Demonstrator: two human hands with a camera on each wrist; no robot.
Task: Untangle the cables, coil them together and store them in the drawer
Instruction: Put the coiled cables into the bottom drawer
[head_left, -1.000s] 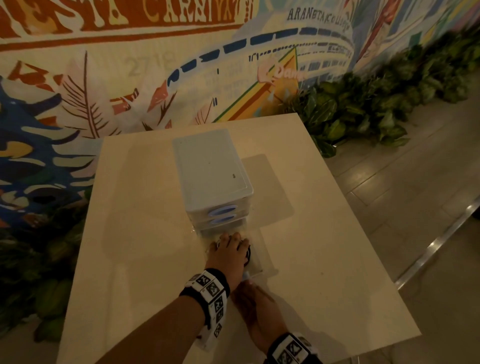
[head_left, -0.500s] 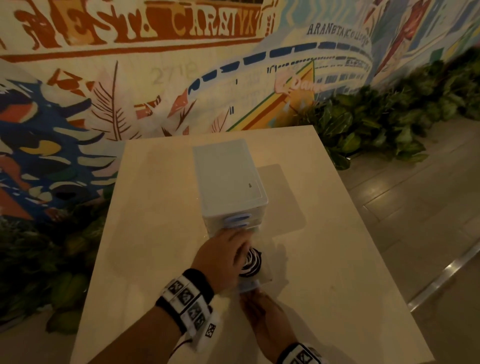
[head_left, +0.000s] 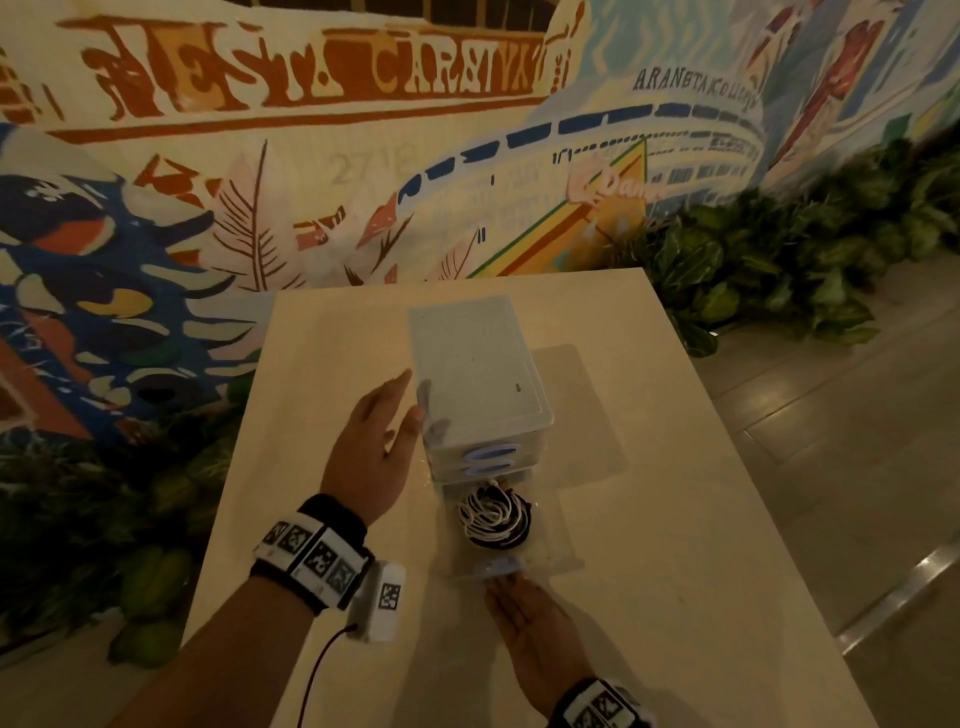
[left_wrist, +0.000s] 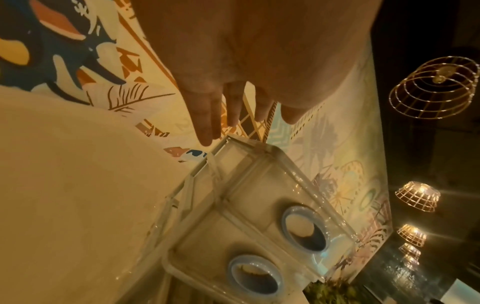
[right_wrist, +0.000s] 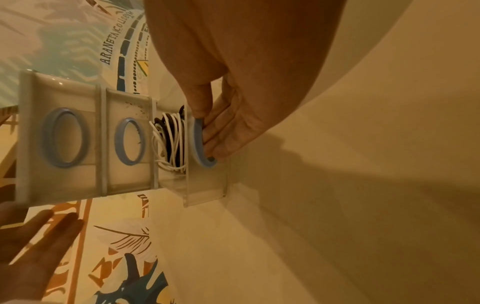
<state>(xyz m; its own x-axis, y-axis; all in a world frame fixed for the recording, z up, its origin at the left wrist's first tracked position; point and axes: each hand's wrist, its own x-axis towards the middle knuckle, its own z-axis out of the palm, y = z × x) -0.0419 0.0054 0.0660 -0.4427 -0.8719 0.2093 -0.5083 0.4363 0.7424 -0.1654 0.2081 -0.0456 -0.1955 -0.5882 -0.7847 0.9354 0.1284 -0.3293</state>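
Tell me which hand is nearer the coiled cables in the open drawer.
Right. The right hand touches the open drawer's front, beside the coiled cables; the left hand is at the drawer unit's left side.

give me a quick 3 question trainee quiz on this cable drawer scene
1. True or false: the bottom drawer of the drawer unit is fully closed.
2. Which hand touches the open drawer's blue handle? A) left hand B) right hand C) neither
3. Fill in: the coiled cables are white and ____.

Key:
1. False: it is pulled out, with the cables lying inside.
2. B: its fingers rest against the handle, while the left hand is flat beside the unit's left side.
3. Black.
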